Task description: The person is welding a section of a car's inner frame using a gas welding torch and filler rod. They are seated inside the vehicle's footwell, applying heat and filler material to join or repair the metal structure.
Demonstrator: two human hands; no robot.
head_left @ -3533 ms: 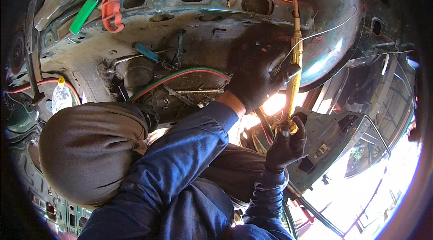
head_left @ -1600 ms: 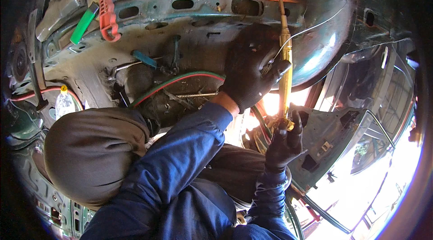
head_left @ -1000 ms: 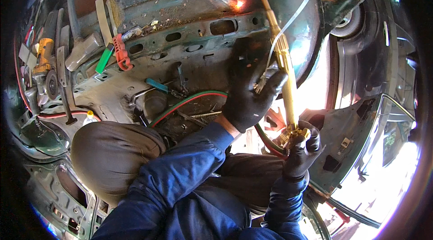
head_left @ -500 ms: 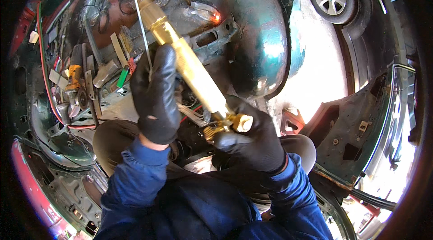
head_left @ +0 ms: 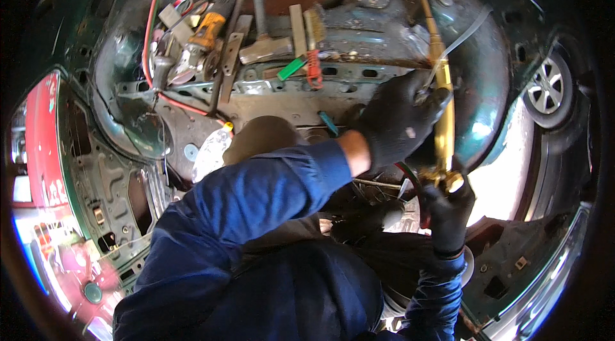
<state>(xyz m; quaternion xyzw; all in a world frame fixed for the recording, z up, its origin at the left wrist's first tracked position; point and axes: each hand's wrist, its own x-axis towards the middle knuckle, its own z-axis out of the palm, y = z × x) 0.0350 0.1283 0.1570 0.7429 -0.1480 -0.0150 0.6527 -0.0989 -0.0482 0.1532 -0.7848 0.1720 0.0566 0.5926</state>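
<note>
A brass gas torch (head_left: 445, 126) stands nearly upright in the picture at right of centre, its thin neck reaching away over the dark green car metal. My right hand (head_left: 450, 216), black-gloved, is closed around its near end by the valves. My left hand (head_left: 398, 120), also gloved, pinches a thin metal rod (head_left: 466, 37) that slants up to the right across the torch. The left fingertips lie against or close beside the torch body; I cannot tell which. No flame shows at the tip.
On the car metal at left of centre lie a yellow angle grinder (head_left: 208, 30), a hammer (head_left: 264, 51), a red-handled wire brush (head_left: 314, 69), a green-handled tool (head_left: 292, 68) and flat metal strips. A red hose (head_left: 148, 40) runs past them. A car wheel (head_left: 546, 88) stands at far right.
The view has swung left, so both hands and the torch appear farther right, the torch more upright. The orange glowing spot on the metal no longer shows.
</note>
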